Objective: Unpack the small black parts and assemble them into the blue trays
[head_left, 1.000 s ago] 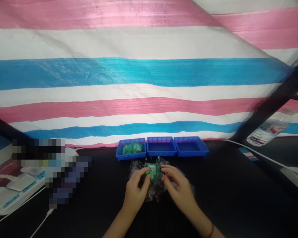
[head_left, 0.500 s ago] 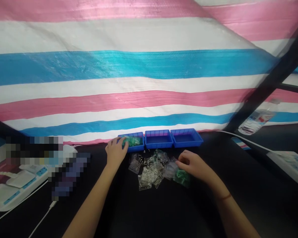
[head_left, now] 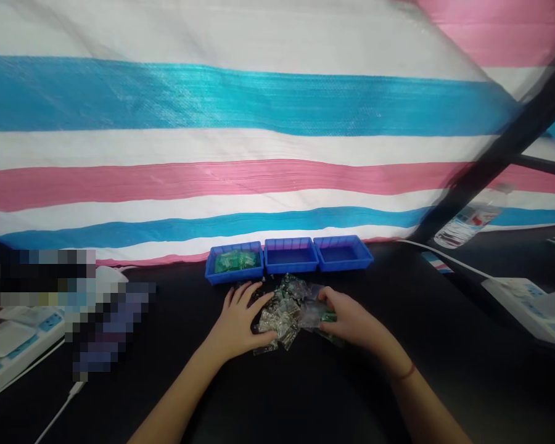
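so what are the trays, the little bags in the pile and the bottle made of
Trays: likely moulded plastic, smooth with a slight sheen; thin ribbed walls, one even blue.
Bags: probably thin clear plastic film, glossy; they crinkle, catch the light and show their contents.
Bottle: looks like clear plastic, shiny; see-through, though glass can't be ruled out from here.

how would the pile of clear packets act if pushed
The pile would probably spread rather than move as one block, since it looks like many loose, overlapping packets. Their shiny, film-like surfaces suggest they may slip over each other. The packets look thin and crinkled, so each is likely light and somewhat floppy.
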A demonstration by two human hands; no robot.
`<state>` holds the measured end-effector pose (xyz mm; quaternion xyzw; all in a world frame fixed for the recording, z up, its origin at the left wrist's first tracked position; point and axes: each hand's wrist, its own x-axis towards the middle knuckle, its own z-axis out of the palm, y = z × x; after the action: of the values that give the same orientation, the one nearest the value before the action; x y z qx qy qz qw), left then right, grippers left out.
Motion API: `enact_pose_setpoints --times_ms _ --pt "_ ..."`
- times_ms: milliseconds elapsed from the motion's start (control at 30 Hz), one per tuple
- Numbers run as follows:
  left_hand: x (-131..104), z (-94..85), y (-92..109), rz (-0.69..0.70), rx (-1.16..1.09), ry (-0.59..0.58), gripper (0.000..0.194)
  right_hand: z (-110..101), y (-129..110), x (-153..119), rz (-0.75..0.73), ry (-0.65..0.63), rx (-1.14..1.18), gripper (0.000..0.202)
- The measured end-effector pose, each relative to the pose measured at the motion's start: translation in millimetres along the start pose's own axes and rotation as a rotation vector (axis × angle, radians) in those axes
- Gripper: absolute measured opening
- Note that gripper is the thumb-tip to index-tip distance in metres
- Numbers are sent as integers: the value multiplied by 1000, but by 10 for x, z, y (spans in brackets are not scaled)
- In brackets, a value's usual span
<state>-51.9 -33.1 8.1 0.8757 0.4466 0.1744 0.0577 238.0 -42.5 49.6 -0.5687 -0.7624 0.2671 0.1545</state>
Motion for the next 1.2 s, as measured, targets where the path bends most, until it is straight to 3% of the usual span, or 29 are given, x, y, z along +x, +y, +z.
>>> enact_pose_setpoints --times_ms 233,433,600,700,800,867,1033,1133,1200 --pt "15 97 76 25 -65 -21 66 -146 19 3 -52 5 328 18" --pt "34 57 129 30 -60 32 60 -270 4 14 26 86 637 21" --pt "96 -7 238 100 -99 234 55 0 -152 113 66 291 866 29" --pt "119 4 304 77 -189 294 44 266 -299 133 69 265 973 31" --pt "115 27 328 39 -247 325 20 432 -433 94 23 188 915 30" --pt "99 30 324 22 -271 361 17 461 -488 56 -83 194 775 25" --pt "40 -3 350 -4 -433 409 29 433 -494 10 -309 345 574 12" --pt "19 -21 413 8 -568 323 49 447 -459 15 -365 432 649 11" --pt "17 -23 457 20 -614 250 52 460 -443 20 -377 474 678 12"
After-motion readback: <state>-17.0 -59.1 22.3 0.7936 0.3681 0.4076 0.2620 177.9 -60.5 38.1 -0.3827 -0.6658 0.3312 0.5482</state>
